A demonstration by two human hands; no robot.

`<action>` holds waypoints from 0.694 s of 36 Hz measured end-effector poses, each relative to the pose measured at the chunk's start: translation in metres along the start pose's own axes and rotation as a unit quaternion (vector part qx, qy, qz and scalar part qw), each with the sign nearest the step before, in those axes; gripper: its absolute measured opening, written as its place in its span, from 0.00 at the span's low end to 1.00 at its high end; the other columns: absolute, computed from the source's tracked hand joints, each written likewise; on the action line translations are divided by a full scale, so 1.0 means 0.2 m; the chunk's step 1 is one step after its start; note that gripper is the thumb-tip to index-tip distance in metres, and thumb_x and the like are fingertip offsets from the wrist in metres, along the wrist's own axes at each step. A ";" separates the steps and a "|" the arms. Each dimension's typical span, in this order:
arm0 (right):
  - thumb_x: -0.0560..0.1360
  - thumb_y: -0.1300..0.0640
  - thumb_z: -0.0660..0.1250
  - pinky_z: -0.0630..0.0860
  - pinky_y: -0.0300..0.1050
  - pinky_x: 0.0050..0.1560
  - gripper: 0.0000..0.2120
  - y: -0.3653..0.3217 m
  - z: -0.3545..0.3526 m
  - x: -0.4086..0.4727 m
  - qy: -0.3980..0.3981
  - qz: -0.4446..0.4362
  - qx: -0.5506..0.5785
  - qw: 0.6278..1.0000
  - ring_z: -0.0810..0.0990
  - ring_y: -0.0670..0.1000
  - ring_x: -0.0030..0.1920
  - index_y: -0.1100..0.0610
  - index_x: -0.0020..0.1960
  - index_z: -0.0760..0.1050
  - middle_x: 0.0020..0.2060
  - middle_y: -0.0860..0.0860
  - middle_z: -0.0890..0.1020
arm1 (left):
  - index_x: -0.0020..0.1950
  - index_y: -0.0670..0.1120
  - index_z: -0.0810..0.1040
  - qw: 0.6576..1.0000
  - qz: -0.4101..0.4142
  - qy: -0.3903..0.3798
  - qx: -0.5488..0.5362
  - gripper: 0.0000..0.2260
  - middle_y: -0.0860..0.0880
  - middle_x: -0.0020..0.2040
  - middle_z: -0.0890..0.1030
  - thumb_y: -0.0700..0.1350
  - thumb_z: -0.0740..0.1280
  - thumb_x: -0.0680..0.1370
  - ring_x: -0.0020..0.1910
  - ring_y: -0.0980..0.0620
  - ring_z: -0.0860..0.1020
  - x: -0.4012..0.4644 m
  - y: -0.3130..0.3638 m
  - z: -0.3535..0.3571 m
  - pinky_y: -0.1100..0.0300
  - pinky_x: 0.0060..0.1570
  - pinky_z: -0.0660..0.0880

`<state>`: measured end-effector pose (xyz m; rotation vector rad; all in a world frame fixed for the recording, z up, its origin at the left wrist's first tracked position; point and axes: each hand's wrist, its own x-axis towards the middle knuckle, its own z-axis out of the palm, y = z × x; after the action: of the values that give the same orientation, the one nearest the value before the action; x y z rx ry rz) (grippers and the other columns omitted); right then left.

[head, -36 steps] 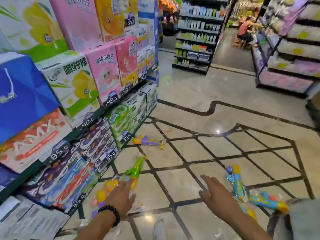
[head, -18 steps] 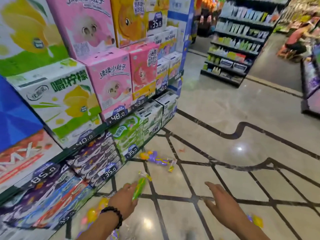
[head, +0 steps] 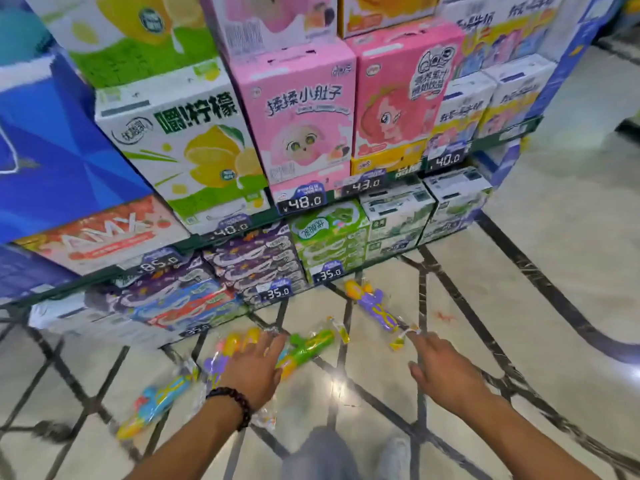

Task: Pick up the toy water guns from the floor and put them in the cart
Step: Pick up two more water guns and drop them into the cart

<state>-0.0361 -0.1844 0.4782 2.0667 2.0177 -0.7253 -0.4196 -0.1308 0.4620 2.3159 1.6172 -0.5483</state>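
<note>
Step in hand: you are at the reach, judging by the frame; no toy water gun is lifted yet, and the cart is not in view.

Your legs: a grey trouser leg [head: 323,452] and a pale shoe [head: 396,457] show at the bottom edge, on the tiled floor [head: 519,341].

Left hand [head: 254,370]: stretched forward and down, palm toward the floor, fingers straight and spread, holding nothing; a dark bead bracelet [head: 230,403] sits on the wrist. It hovers over the packaged guns, and you cannot tell whether it touches them.

Right hand [head: 441,370]: extended likewise, fingers loose and apart, empty; its fingertips point at the tag end of the purple gun's wrapper.

Blue and yellow gun [head: 152,405]: lies nearest you, left of the left wrist, in a clear bag.

Yellow and purple gun [head: 225,351]: partly under the left hand.

Green gun [head: 308,348]: just beside the left fingertips, angled up to the right.

Purple gun [head: 375,308]: farthest, close to the foot of the shelf.

Shelving [head: 242,233]: cartons of drinks with price tags, directly behind the guns.

Next move: likely you lower each hand and close it round a gun, green for the left, purple for the right; the slick wrappers may slip, so grip the body, not the bag.
</note>
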 end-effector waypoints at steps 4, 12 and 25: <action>0.82 0.47 0.59 0.75 0.50 0.55 0.31 0.06 -0.05 0.19 -0.009 -0.041 -0.025 0.999 0.74 0.57 0.65 0.49 0.82 0.53 0.72 0.52 0.68 | 0.71 0.54 0.73 1.000 -0.018 0.009 -0.001 0.28 0.46 0.62 0.80 0.56 0.69 0.72 0.54 0.42 0.82 0.08 0.07 0.04 0.46 0.49 0.81; 0.71 0.51 0.74 0.81 0.50 0.48 0.29 0.20 -0.01 0.57 -0.059 -0.084 -0.111 0.988 0.82 0.61 0.55 0.56 0.70 0.75 0.58 0.56 0.80 | 0.70 0.49 0.76 0.996 -0.061 -0.009 -0.069 0.29 0.43 0.62 0.79 0.53 0.76 0.70 0.56 0.38 0.81 0.46 0.16 0.23 0.46 0.47 0.81; 0.70 0.56 0.74 0.79 0.55 0.38 0.27 0.59 0.54 1.29 -0.135 -0.086 -0.181 0.970 0.80 0.64 0.46 0.58 0.68 0.75 0.54 0.61 0.80 | 0.70 0.45 0.77 0.985 -0.108 -0.094 -0.094 0.28 0.40 0.64 0.79 0.50 0.75 0.71 0.57 0.36 0.80 0.95 0.40 0.85 0.43 0.50 0.79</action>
<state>0.0468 -0.0096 0.2443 1.5216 2.0096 -0.5737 -0.3115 -0.0694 0.2252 1.9074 1.7549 -0.6115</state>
